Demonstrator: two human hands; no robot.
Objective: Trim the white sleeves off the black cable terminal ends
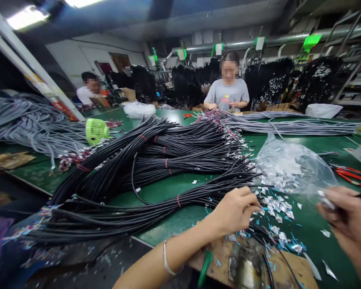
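My left hand [235, 209] rests on the green table [168, 184], fingers pinched together at the ends of a black cable bundle [156, 168] beside a scatter of small white connectors [276, 208]. My right hand [347, 216] is at the right edge, blurred, fingers curled around a dark cable end and a small pale piece. A clear plastic bag [291, 164] of white connectors lies just beyond both hands. A silver bangle [166, 259] sits on my left wrist.
Grey cable bundles [289, 126] lie across the far side and at the left [33, 124]. A green fan [96, 131] stands mid-left. Red-handled scissors [353, 176] lie at the right. A person in a grey shirt [228, 92] works opposite; another person [88, 90] sits far left.
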